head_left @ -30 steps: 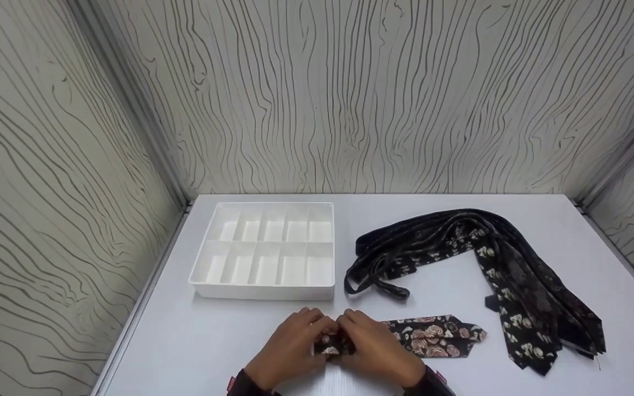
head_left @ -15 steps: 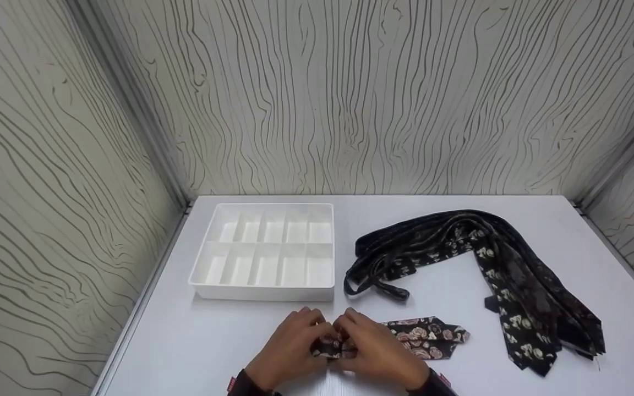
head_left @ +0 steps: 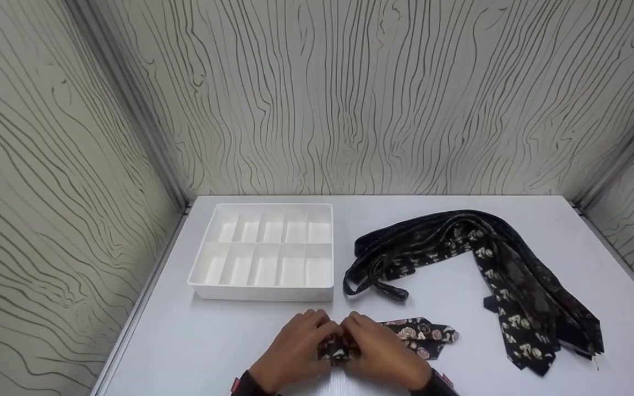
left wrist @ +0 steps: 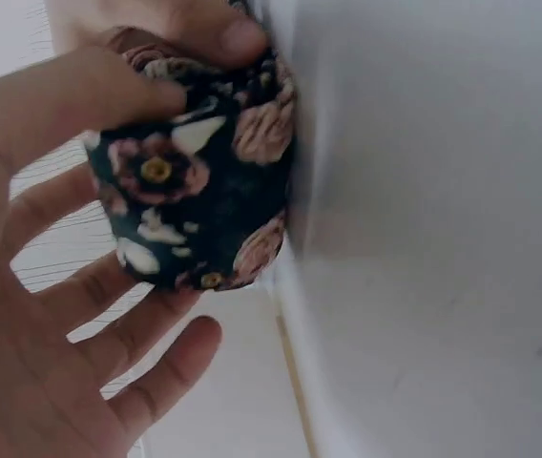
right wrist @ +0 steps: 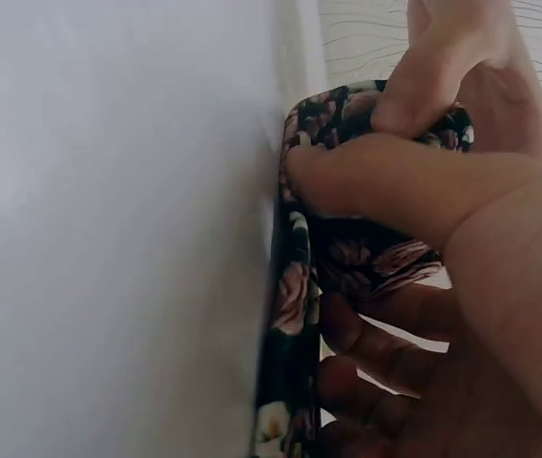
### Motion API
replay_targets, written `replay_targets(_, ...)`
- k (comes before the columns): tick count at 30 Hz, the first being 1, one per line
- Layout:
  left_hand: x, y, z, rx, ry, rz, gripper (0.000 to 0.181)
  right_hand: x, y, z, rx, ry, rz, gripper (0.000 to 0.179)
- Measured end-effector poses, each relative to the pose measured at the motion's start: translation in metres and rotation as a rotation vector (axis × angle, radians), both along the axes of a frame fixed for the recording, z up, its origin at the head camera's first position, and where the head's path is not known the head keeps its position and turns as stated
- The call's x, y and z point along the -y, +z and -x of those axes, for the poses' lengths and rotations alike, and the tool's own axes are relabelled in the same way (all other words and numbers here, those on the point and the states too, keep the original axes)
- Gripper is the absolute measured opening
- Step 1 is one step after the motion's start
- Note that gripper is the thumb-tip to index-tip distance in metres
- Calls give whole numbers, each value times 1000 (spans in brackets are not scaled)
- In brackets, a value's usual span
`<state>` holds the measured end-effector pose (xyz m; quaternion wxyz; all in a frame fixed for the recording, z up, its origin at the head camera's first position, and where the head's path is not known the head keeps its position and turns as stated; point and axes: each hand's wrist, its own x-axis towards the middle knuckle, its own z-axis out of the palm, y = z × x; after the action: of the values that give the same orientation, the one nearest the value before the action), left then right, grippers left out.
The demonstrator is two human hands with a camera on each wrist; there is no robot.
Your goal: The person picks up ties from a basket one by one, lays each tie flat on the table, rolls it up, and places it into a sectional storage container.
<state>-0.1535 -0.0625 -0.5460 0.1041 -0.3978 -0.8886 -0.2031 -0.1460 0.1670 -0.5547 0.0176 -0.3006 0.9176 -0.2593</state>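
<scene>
A dark necktie with pink roses (head_left: 415, 334) is partly wound into a roll (left wrist: 195, 191) at the table's front. My left hand (head_left: 298, 352) grips the roll's left side, thumb on the near face and fingers round the far one. From the other side my right hand (head_left: 380, 352) holds the same roll, its thumb pressed on it in the right wrist view. The wide pointed end lies flat on the table, running out to the right from beneath the right hand. Both hands hide much of the roll in the head view.
Behind the hands stands a white divided tray (head_left: 262, 293) with several compartments. A heap of dark neckties (head_left: 515, 275), some floral, lies bent across the right of the white table (head_left: 168, 341). Patterned wall panels (head_left: 344, 99) enclose the back and sides.
The necktie's flat end has drawn left toward my hands and its visible length is shorter. My fingers have shifted slightly round the roll. The tray and the heap stay put.
</scene>
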Motion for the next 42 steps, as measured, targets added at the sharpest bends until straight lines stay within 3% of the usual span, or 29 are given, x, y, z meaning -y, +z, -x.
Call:
replay_targets(6,-3,-1,0,-42,4,19,49,-1,0,1,-9,6,-18,54)
replay_targets(13,-5,-2,-1,-23,21,5,47,-9,0,3,-5,8,-41,63)
replay_targets(22,-8,-1,-3,-24,43,-7,42,-11,1,3,20,-3,-21,61)
replay_targets(28,-10,-1,-4,-43,32,-4,52,-9,-2,2,-45,-19,-45,56)
replay_targets(32,-10,0,-4,-50,39,30,42,-9,1,3,-15,-20,-42,56)
replay_targets(36,-12,0,-3,-55,47,47,44,-10,1,5,1,-25,-36,51)
replay_targets(42,-14,-2,-4,-67,39,47,43,-11,0,5,36,-2,-34,57)
